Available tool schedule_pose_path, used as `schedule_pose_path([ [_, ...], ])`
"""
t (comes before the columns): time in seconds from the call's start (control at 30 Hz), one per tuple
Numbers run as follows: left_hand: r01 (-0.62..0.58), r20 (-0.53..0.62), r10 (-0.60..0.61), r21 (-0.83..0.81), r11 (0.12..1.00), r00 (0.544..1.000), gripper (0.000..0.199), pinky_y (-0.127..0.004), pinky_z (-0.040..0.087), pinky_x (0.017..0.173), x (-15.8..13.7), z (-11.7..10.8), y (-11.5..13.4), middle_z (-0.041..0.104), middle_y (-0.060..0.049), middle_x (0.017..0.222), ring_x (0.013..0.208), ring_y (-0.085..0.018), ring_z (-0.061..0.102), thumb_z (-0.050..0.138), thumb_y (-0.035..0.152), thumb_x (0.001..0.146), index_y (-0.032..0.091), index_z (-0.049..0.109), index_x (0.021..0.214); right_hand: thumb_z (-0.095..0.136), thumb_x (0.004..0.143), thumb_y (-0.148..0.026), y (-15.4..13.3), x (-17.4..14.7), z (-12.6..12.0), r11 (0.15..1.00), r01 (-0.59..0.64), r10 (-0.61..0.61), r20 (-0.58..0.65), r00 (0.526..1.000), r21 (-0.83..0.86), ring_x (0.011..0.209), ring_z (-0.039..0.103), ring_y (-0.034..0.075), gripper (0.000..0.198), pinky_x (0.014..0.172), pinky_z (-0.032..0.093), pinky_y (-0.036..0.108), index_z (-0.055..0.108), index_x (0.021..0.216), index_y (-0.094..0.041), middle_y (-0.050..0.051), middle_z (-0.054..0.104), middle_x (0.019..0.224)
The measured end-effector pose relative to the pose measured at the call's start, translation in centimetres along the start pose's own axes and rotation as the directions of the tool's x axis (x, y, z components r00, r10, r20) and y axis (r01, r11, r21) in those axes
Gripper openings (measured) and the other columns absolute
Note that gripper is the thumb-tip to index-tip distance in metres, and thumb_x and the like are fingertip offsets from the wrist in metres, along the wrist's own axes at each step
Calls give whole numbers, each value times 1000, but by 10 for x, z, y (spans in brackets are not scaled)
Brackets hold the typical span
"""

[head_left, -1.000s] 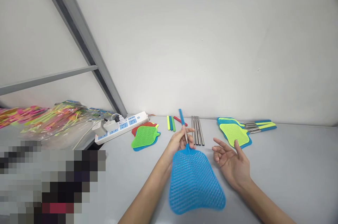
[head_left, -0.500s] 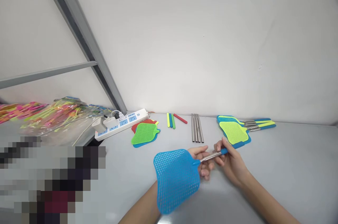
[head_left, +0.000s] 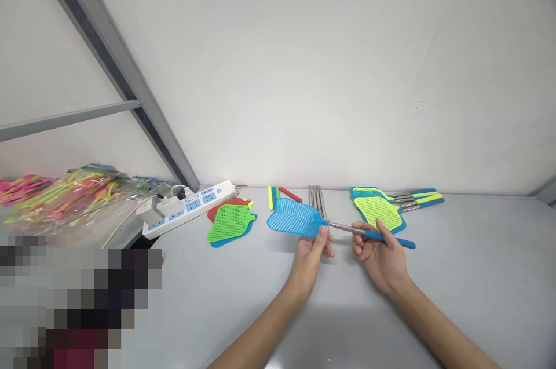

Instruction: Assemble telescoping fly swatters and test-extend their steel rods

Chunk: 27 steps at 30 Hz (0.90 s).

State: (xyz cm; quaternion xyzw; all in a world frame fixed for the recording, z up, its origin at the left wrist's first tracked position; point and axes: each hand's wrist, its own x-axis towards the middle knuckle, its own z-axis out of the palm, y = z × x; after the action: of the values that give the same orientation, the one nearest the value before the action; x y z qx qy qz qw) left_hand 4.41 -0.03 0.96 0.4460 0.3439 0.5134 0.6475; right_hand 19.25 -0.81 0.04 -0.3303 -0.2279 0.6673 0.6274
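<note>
Head view, edges: the grey tabletop (head_left: pixel 482 276) meets the pale wall (head_left: pixel 304 79) just below mid-frame; a slanting metal frame (head_left: pixel 115 62) closes off the upper left.
Room to move: widest at lower right and along the bottom centre, where both forearms come in. Tighter at centre left, with the white power strip (head_left: pixel 197 208) and the stacked green, red and blue mesh heads (head_left: pixel 230 223).
Behind the hands: 4 coloured grips (head_left: pixel 271 198) and a row of metal tubes (head_left: pixel 317 196) stand near the wall line; a pile of swatters (head_left: pixel 377 212) lies right of centre.
Blue fly swatter (head_left: pixel 315 222): held up at frame centre, its mesh pointing left, crossing in front of the lower ends of some grips and tubes.
Left hand (head_left: pixel 307 259): thumb on top and fingers underneath, pinching the swatter at its neck.
Right hand (head_left: pixel 384 259): thumb over the blue handle (head_left: pixel 406 243), fingers curled below, gripping it; the handle's end sticks out to the right.
Between the hands: the metal shaft (head_left: pixel 345 228), nearly level, dipping a little to the right.
Against 0.5 s ago: the mesh hung low in front of the left forearm and the handle pointed up right; now the mesh is higher and flatter, and the left thumb has closed on the neck. The pile and the stack lie as they did.
</note>
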Motion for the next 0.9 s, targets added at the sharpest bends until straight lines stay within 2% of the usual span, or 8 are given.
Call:
schedule_pose_path([
  [0.07, -4, -47, 6, 48, 999, 999, 34, -24, 36, 56, -1, 2, -2, 52, -3, 60, 53, -11, 47, 44, 43, 76, 13, 59, 69, 48, 73, -44, 2, -2, 2, 999, 26, -26, -8, 1000, -31, 48, 44, 13, 32, 46, 33, 24, 63, 74, -16, 2, 50, 53],
  [0.17, 12, -145, -5, 51, 999, 989, 31, -23, 36, 55, -4, 5, -7, 50, -1, 56, 50, -10, 46, 48, 41, 74, 14, 54, 60, 50, 74, -38, 6, -4, 6, 995, 85, -86, -10, 996, -55, 47, 42, 11, 24, 45, 31, 23, 59, 68, -17, 0, 47, 52],
  [0.27, 14, -236, -10, 12, 1000, 972, 23, -23, 38, 56, -8, 7, -11, 50, 1, 57, 50, -10, 46, 54, 37, 71, 15, 53, 64, 50, 76, -32, 13, -5, 11, 990, 139, -138, 7, 990, -33, 42, 36, 8, 21, 41, 27, 21, 53, 61, -17, -3, 41, 52],
  [0.43, -4, -183, 6, 15, 1000, 983, 25, -24, 39, 59, -14, 12, -10, 51, 1, 60, 55, -11, 48, 50, 41, 73, 16, 54, 74, 48, 78, -26, 17, -7, 13, 985, 170, -170, 6, 985, 11, 38, 30, 5, 26, 38, 23, 20, 44, 55, -16, -5, 34, 51],
  [0.6, 68, -342, -11, 156, 985, 940, 36, -22, 36, 51, -15, 17, -8, 46, 2, 52, 47, -9, 41, 43, 48, 75, 16, 49, 61, 42, 80, -31, 16, -10, 11, 983, 183, -183, 19, 983, -1, 37, 34, 6, 26, 39, 25, 21, 48, 60, -17, -3, 38, 49],
  [0.67, 82, -332, -12, 198, 977, 943, 36, -22, 33, 49, -16, 17, -11, 41, 4, 49, 45, -8, 38, 44, 49, 74, 16, 48, 60, 40, 81, -33, 18, -11, 10, 986, 156, -153, 57, 987, -51, 37, 35, 6, 26, 40, 25, 21, 49, 62, -17, -3, 39, 46],
  [0.73, 75, -273, -17, 204, 976, 962, 37, -22, 32, 48, -16, 16, -14, 37, 4, 47, 44, -8, 36, 42, 49, 75, 16, 48, 60, 39, 82, -35, 20, -11, 10, 987, 101, -91, 85, 992, -122, 37, 36, 7, 30, 40, 25, 21, 48, 60, -17, -3, 39, 44],
  [0.9, 74, -181, -41, 181, 981, 983, 38, -23, 33, 49, -19, 13, -19, 37, 4, 47, 45, -9, 37, 39, 49, 76, 17, 47, 57, 38, 83, -36, 28, -11, 9, 967, 31, 14, 174, 985, -252, 38, 39, 9, 39, 40, 26, 22, 45, 50, -16, -2, 42, 41],
])
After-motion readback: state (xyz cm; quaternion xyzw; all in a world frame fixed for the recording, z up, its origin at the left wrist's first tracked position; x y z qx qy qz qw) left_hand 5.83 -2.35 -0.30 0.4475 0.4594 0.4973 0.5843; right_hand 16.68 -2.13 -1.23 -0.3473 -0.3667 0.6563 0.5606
